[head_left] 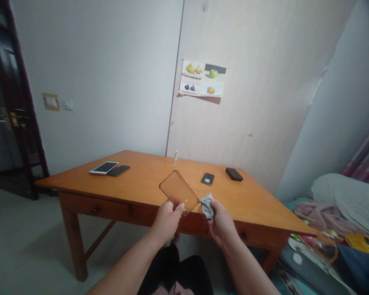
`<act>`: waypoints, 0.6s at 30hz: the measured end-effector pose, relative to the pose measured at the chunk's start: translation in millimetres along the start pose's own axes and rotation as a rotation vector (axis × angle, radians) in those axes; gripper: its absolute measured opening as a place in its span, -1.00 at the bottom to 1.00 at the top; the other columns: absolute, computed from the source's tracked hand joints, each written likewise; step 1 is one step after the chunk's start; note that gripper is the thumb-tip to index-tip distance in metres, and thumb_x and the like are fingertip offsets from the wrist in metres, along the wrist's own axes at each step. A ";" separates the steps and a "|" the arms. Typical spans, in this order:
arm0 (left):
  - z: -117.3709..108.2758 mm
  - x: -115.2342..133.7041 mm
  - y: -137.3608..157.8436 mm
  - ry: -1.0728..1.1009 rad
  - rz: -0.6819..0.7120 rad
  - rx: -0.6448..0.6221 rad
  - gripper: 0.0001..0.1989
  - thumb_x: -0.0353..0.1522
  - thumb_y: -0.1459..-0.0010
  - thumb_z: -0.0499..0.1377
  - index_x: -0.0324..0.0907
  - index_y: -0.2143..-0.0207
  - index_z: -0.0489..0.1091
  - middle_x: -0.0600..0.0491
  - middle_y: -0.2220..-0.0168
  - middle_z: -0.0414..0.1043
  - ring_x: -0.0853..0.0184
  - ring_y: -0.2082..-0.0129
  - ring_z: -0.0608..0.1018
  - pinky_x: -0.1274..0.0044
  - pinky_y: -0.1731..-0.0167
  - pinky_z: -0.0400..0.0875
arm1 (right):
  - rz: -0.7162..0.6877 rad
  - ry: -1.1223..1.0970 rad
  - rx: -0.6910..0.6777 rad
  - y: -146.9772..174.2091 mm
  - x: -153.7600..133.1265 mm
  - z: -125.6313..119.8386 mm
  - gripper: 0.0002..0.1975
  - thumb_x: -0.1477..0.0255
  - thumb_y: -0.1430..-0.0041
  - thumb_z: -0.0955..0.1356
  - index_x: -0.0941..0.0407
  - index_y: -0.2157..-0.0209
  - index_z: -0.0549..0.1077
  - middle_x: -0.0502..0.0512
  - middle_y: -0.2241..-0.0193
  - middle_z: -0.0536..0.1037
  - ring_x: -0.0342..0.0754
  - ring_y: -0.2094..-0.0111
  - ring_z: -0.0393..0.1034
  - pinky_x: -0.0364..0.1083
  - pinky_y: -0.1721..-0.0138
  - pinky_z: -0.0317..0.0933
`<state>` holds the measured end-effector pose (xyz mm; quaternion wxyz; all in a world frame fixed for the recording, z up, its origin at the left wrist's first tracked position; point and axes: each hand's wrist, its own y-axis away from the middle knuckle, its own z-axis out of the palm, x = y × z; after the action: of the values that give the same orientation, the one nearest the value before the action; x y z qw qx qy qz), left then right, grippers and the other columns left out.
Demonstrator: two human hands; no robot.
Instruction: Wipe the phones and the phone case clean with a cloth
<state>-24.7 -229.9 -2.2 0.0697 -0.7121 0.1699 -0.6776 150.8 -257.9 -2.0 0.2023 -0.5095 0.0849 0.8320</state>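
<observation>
A see-through tablet case (177,188) with dark edges is tilted above the front of the wooden table (147,186). My left hand (167,219) grips its lower corner, thumb on the near face. In my right hand (220,221) is a crumpled grey cloth (207,205), pinched between thumb and fingers. The cloth is at the case's right corner; whether they touch I cannot tell.
On the table's left lie a white-framed tablet (104,167) and a dark phone (119,171). A small clear bottle (175,157) stands at the back. Rightward are a black flat device (208,178) and a dark wallet-like item (234,174). Bedding (344,200) lies at far right.
</observation>
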 end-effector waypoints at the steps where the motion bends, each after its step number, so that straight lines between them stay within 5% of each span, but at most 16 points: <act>1: -1.0 1.7 0.1 0.001 -0.004 -0.006 -0.74 -0.16 -0.14 0.20 -0.18 0.40 0.44 0.05 0.44 0.53 0.31 0.46 0.51 0.51 0.37 0.34 | -0.011 0.003 -0.017 1.8 -3.4 1.4 -0.81 0.28 -0.05 0.41 0.12 0.41 0.47 -0.04 0.53 0.47 -0.16 0.56 0.26 -0.19 0.60 0.07; 5: -3.9 8.0 0.3 -0.002 -0.023 -0.052 -0.77 -0.19 -0.15 0.19 -0.18 0.39 0.43 0.06 0.45 0.52 0.34 0.48 0.49 0.52 0.40 0.33 | -0.022 0.096 -0.194 10.4 -17.1 6.0 -0.71 0.19 -0.01 0.48 0.12 0.36 0.52 0.00 0.47 0.53 -0.11 0.45 0.36 -0.17 0.43 0.17; 9: -2.3 13.7 -0.4 0.071 -0.079 -0.127 -0.75 -0.17 -0.17 0.20 -0.19 0.34 0.40 0.08 0.45 0.50 0.34 0.46 0.50 0.54 0.40 0.34 | 0.072 0.191 -0.385 18.9 -17.5 8.9 -0.65 0.14 0.01 0.51 0.13 0.41 0.49 -0.06 0.59 0.45 -0.20 0.58 0.21 -0.20 0.53 0.04; 14: 8.9 22.3 4.6 0.240 -0.043 -0.145 -0.64 -0.14 -0.08 0.31 -0.20 0.20 0.40 0.00 0.26 0.56 0.27 0.25 0.57 0.48 0.18 0.39 | 0.094 0.036 -0.218 28.3 -13.2 22.9 -0.67 0.17 0.02 0.51 0.11 0.42 0.43 -0.08 0.59 0.44 -0.22 0.61 0.20 -0.22 0.56 0.04; 18: 18.6 21.3 11.1 0.231 -0.047 -0.163 -0.72 -0.17 -0.12 0.26 -0.22 0.29 0.44 0.00 0.29 0.56 0.27 0.28 0.55 0.50 0.20 0.37 | 0.064 -0.038 -0.167 35.3 -14.4 34.3 -0.67 0.17 0.03 0.51 0.11 0.43 0.43 -0.05 0.56 0.48 -0.18 0.56 0.29 -0.20 0.52 0.15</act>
<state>-7.5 -249.9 12.8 -0.0241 -0.6366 0.2146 -0.7404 113.6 -281.5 24.4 0.1339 -0.5059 0.0275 0.8517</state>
